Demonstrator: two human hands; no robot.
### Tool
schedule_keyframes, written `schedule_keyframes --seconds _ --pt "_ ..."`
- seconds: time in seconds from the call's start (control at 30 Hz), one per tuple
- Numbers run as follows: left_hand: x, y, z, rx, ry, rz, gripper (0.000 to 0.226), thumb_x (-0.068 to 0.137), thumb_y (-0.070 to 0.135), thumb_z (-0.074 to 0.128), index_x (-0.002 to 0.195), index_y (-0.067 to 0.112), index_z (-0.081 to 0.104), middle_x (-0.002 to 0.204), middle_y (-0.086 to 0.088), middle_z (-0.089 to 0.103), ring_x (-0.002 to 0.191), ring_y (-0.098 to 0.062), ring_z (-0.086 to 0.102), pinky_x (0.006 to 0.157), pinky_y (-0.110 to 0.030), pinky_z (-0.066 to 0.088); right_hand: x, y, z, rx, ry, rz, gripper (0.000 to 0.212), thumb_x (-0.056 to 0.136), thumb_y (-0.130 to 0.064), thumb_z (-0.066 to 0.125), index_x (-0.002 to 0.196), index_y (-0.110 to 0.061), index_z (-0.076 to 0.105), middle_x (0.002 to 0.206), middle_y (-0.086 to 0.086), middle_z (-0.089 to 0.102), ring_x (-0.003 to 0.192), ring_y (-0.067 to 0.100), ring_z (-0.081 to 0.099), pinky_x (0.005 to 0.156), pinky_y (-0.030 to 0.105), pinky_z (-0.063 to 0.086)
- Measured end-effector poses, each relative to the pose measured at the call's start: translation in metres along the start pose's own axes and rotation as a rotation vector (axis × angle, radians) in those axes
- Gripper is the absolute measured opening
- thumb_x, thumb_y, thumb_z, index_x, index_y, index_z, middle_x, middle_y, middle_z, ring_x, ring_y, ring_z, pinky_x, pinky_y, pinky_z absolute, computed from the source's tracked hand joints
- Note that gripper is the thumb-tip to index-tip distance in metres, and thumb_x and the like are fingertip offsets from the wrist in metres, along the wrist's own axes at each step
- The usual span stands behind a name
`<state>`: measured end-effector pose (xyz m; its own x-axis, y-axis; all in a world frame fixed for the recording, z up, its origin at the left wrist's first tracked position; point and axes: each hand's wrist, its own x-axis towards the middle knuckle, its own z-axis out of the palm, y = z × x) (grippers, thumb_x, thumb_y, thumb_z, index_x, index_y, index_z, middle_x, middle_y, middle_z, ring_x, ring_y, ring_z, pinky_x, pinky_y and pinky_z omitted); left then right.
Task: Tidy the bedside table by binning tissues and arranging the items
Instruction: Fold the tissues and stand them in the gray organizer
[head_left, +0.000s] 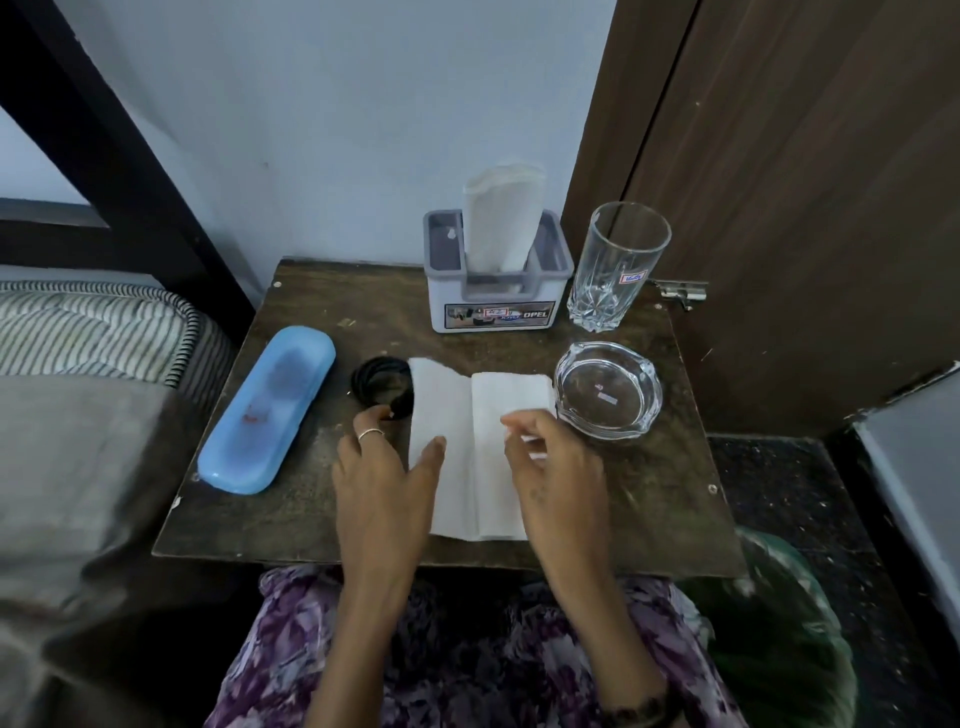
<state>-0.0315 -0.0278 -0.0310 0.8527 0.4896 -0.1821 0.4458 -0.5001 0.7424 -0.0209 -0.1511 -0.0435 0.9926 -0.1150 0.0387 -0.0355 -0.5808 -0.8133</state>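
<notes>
A white tissue (470, 447) lies unfolded flat in the middle of the dark wooden bedside table (311, 519). My left hand (382, 478) rests on the tissue's left edge with the thumb on the paper and the fingertips by a set of black bangles (382, 382). My right hand (553, 467) pinches the tissue's right edge and lifts it slightly. A blue spectacle case (267, 410) lies on the left. A grey tissue holder (496, 291) with upright tissues stands at the back.
A tall drinking glass (618, 265) stands at the back right, with a glass ashtray (608, 389) in front of it. A green bin bag (774, 623) sits on the floor at the right. A bed with a striped mattress (93, 332) borders the left.
</notes>
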Motion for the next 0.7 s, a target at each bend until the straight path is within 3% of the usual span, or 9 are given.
schedule_keyframes --seconds 0.1,0.2,0.3,0.43,0.5,0.6,0.67,0.7 --pt "-0.001 0.002 0.003 -0.161 -0.042 -0.033 0.056 0.085 0.031 0.062 0.131 0.019 0.034 0.125 -0.004 0.052 0.109 -0.025 0.053 0.088 -0.042 0.046 -0.011 0.016 0.010 0.004 0.045 -0.027 0.020 0.092 -0.013 0.053 0.107 -0.018 0.066 0.106 -0.007 0.069 0.099 0.007 0.063 0.086 0.024 0.051" --pt "-0.008 0.013 0.001 -0.408 -0.158 -0.068 0.040 0.089 0.036 0.056 0.123 0.029 0.038 0.103 0.013 0.059 0.090 -0.005 0.057 0.078 -0.033 0.046 -0.010 0.021 0.007 0.067 0.061 -0.024 0.020 0.095 -0.017 0.050 0.108 -0.017 0.066 0.106 -0.006 0.070 0.097 0.004 0.062 0.084 0.014 0.047" --pt "-0.014 0.020 0.006 -0.551 -0.277 -0.080 0.028 0.090 0.048 0.045 0.113 0.034 0.051 0.102 0.011 0.067 0.097 -0.009 0.062 0.090 -0.037 0.048 -0.008 0.019 -0.003 0.223 0.006 0.043 0.025 0.098 -0.028 0.044 0.103 -0.019 0.067 0.099 -0.006 0.071 0.092 0.005 0.064 0.080 0.022 0.050" --pt "-0.024 0.020 0.017 -0.517 -0.284 -0.032 0.054 0.087 0.064 0.034 0.132 0.035 0.039 0.098 0.014 0.072 0.111 -0.012 0.057 0.100 -0.039 0.039 -0.010 0.018 -0.021 0.474 0.064 0.179 0.028 0.092 -0.044 0.044 0.087 -0.033 0.069 0.091 -0.004 0.073 0.089 0.009 0.069 0.079 0.030 0.056" --pt "-0.029 0.019 0.019 -0.440 -0.281 -0.005 0.039 0.095 0.049 0.035 0.130 0.034 0.043 0.110 0.010 0.066 0.108 -0.010 0.054 0.089 -0.031 0.039 -0.012 0.022 -0.028 0.356 0.103 0.191 0.027 0.088 -0.053 0.045 0.083 -0.039 0.067 0.090 0.000 0.073 0.089 0.014 0.068 0.079 0.032 0.055" --pt "-0.029 0.013 0.027 -0.279 -0.266 0.048 0.031 0.097 0.020 0.042 0.127 0.025 0.048 0.124 0.008 0.052 0.109 -0.011 0.050 0.088 -0.029 0.040 -0.015 0.025 -0.031 0.171 0.047 0.214 0.022 0.089 -0.041 0.057 0.106 -0.031 0.067 0.099 -0.012 0.069 0.087 -0.008 0.060 0.074 0.004 0.044" --pt "-0.025 0.010 0.032 -0.337 -0.302 0.007 0.039 0.092 0.008 0.047 0.129 0.022 0.042 0.126 0.000 0.051 0.107 -0.017 0.053 0.090 -0.035 0.048 -0.016 0.026 -0.030 0.184 0.002 0.229 0.030 0.088 -0.032 0.061 0.117 -0.024 0.063 0.102 -0.015 0.066 0.089 -0.012 0.057 0.076 0.005 0.045" --pt "-0.024 0.010 0.032 -0.416 -0.336 -0.042 0.046 0.090 0.003 0.050 0.132 0.020 0.038 0.125 -0.002 0.051 0.104 -0.016 0.054 0.085 -0.029 0.051 -0.016 0.027 -0.029 0.229 -0.027 0.236 0.032 0.088 -0.028 0.061 0.120 -0.022 0.061 0.105 -0.014 0.066 0.092 -0.009 0.059 0.079 0.010 0.049"
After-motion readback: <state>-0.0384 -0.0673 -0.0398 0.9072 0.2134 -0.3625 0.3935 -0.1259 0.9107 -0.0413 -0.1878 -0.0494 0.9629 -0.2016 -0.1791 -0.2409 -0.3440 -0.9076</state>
